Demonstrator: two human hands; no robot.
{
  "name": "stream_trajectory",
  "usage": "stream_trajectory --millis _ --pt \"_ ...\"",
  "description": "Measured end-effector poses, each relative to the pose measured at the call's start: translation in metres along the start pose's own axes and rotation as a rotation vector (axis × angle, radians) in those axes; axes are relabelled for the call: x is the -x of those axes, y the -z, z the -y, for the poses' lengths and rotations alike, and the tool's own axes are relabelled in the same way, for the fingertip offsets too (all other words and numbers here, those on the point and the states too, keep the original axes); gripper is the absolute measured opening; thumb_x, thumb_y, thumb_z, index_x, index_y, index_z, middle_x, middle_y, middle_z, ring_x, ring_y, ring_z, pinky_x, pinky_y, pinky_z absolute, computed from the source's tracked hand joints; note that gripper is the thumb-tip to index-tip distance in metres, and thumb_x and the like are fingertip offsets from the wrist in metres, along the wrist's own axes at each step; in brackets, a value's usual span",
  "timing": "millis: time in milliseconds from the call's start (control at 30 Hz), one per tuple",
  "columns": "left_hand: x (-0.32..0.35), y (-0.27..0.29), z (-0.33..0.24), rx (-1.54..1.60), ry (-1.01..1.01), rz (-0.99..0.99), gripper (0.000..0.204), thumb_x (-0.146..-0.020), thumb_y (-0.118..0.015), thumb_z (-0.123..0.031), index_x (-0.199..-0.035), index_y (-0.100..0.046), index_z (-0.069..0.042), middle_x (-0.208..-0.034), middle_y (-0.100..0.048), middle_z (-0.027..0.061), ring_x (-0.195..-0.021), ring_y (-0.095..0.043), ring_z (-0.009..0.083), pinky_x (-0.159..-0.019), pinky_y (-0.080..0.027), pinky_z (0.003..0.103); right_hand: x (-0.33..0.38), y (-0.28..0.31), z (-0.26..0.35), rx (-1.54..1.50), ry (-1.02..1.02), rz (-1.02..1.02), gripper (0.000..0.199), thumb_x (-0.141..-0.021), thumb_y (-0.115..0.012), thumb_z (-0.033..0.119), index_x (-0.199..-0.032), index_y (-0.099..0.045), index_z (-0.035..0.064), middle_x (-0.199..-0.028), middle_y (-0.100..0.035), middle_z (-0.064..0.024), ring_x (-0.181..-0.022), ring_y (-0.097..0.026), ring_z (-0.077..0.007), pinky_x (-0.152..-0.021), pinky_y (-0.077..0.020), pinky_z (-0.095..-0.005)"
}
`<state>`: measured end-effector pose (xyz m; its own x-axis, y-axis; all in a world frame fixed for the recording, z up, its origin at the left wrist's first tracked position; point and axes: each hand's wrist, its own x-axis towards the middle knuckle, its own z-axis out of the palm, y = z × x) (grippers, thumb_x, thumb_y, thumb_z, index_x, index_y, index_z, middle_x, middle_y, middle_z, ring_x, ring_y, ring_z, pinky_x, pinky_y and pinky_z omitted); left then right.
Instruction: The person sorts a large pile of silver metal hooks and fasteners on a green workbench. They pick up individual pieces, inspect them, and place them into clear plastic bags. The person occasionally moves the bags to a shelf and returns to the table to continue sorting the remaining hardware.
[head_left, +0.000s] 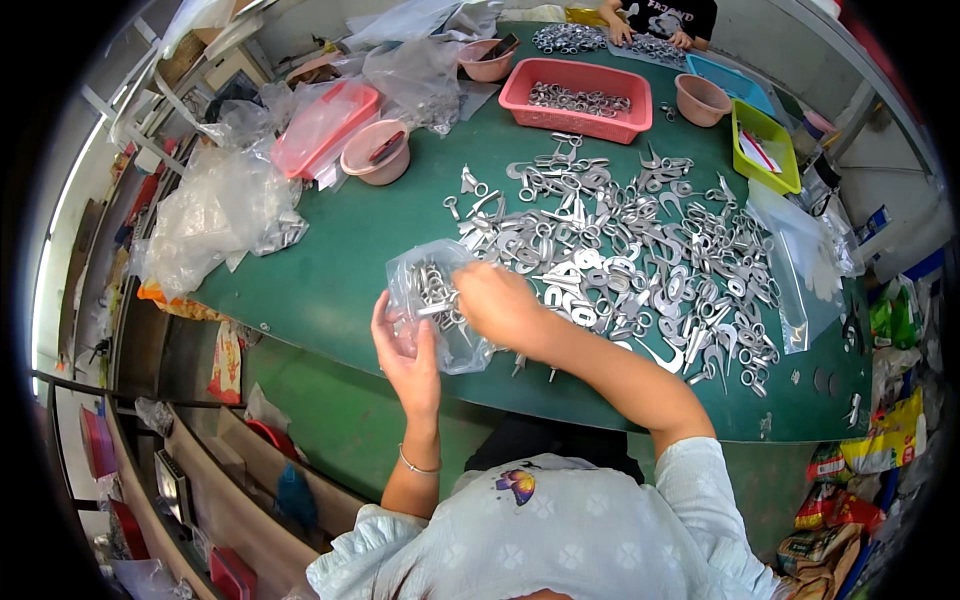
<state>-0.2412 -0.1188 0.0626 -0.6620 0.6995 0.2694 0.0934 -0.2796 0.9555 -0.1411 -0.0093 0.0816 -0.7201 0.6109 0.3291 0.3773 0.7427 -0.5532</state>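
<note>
A clear plastic bag (462,352) sits at the near edge of the green table, with silver metal parts (430,285) inside it. My left hand (408,368) grips the bag from its near left side, thumb up along its front. At the bag's right side, my right hand (498,304) is curled; its fingertips and whatever they hold are hidden. A wide heap of silver hook-shaped and ringed metal parts (610,235) spreads over the table to the right of and beyond my hands.
A pink tray (515,105) with metal parts stands beyond the heap. Round pink bowls (378,175) and plastic bags (215,205) lie left; a yellow-green basket (785,182) stands right. Across the table, another person's hands (622,35) rest by more metal parts. Flat clear bags (795,310) lie right.
</note>
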Motion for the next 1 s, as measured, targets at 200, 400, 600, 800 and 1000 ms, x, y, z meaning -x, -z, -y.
stream_trajectory --millis 200,400,600,800,1000 --pt "-0.004 0.007 0.001 0.015 -0.045 -0.055 0.049 -0.085 -0.048 0.004 -0.131 -0.031 0.002 -0.101 -0.044 0.0073 -0.069 -0.048 0.0079 -0.058 -0.042 0.021 0.013 0.053 -0.065 -0.358 -0.299 -0.164 0.013 -0.071 -0.060 0.012 -0.076 -0.061 -0.0004 -0.070 -0.061 -0.0174 -0.067 -0.061 -0.0327 -0.062 -0.0484 -0.0389" --pt "-0.006 0.004 0.002 0.045 -0.013 -0.021 0.050 -0.084 -0.047 0.008 -0.131 -0.031 0.002 -0.102 -0.043 0.0067 -0.073 -0.050 0.0084 -0.059 -0.044 0.020 0.059 0.064 -0.187 0.552 -0.624 -0.182 0.015 -0.073 -0.058 0.011 -0.079 -0.061 -0.0022 -0.093 -0.060 -0.0186 -0.083 -0.061 -0.0353 -0.067 -0.0504 -0.0457" --pt "-0.008 0.004 0.002 0.060 -0.030 -0.048 0.048 -0.085 -0.047 0.005 -0.130 -0.032 0.003 -0.098 -0.045 0.0064 -0.066 -0.047 0.0073 -0.057 -0.041 0.021 0.060 0.058 -0.192 0.723 -0.473 -0.136 0.010 -0.071 -0.055 0.001 -0.079 -0.061 -0.0016 -0.090 -0.060 -0.0177 -0.081 -0.062 -0.0321 -0.064 -0.0525 -0.0398" --pt "-0.008 0.007 0.003 0.058 -0.038 -0.064 0.049 -0.085 -0.047 0.004 -0.131 -0.031 0.002 -0.098 -0.046 0.0071 -0.065 -0.047 0.0076 -0.057 -0.041 0.021 0.055 0.061 -0.186 0.795 -0.510 -0.015 0.008 -0.069 -0.056 -0.001 -0.074 -0.062 0.0012 -0.079 -0.063 -0.0167 -0.073 -0.064 -0.0339 -0.062 -0.0524 -0.0400" --pt "-0.008 0.005 0.001 0.069 -0.023 -0.051 0.049 -0.085 -0.047 0.004 -0.131 -0.029 0.003 -0.098 -0.046 0.0078 -0.066 -0.048 0.0080 -0.057 -0.042 0.021 0.060 0.067 -0.204 0.724 -0.488 -0.052 0.008 -0.071 -0.055 0.001 -0.076 -0.060 -0.0013 -0.084 -0.063 -0.0205 -0.076 -0.064 -0.0350 -0.063 -0.0519 -0.0419"
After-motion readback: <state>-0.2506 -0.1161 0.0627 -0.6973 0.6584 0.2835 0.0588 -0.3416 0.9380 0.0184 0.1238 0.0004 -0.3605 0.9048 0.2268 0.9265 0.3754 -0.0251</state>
